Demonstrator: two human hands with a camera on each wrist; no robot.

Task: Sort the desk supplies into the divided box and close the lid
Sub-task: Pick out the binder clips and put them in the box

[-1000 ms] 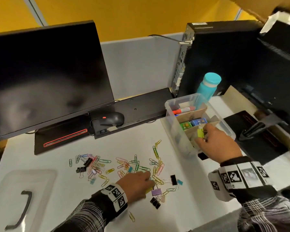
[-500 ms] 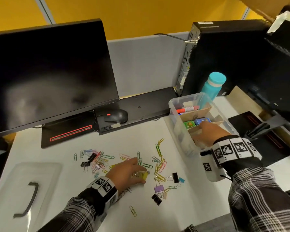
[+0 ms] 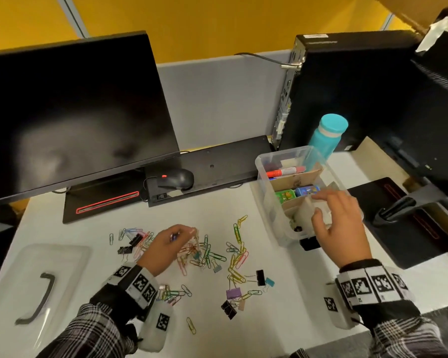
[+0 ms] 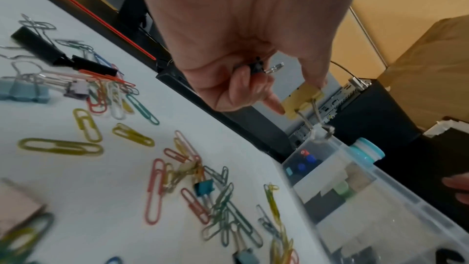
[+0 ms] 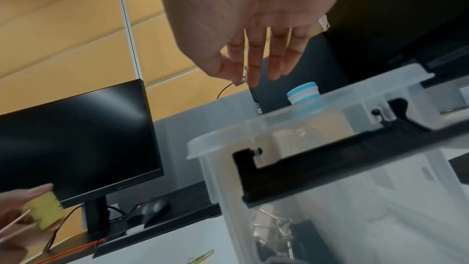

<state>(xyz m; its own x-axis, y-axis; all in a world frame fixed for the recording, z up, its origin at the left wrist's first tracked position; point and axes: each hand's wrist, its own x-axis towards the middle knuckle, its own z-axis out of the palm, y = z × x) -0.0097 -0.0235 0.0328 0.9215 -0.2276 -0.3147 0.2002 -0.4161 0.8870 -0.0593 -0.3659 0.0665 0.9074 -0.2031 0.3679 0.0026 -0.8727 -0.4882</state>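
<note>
White desk [image 3: 93,228] against a grey partition and yellow wall, with a dark monitor [image 3: 70,112] at the back left, a black mouse [image 3: 177,178] on a black keyboard tray, and a black PC tower [image 3: 347,91] at the back right. Clear divided box [image 3: 272,200] sits on the desk right of centre, lid off, with cardboard dividers; a red-capped marker [image 3: 285,172] lies in the far compartment, green and blue small items in the middle one, some metal clips at the near end as seen through the wall in the right wrist view. Teal bottle [image 3: 327,136] stands just behind the box. Clear lid [image 3: 23,275] with a dark handle lies flat at the desk's far left, well apart from the box. Coloured paper clips [image 3: 210,254] are scattered across the middle of the desk, mixed with binder clips: black binder clip [image 3: 260,277], purple binder clip [image 3: 233,293], more black ones near the left of the pile. Left hand [image 3: 166,249] is raised over the pile, fingers curled; thumb and forefinger pinch a yellow binder clip [image 4: 303,100] with its wire handles hanging down, and a small dark clip is tucked in the curled fingers. Right hand [image 3: 339,223] hovers over the near end of the box, fingers straight and loosely spread, holding nothing.
</note>
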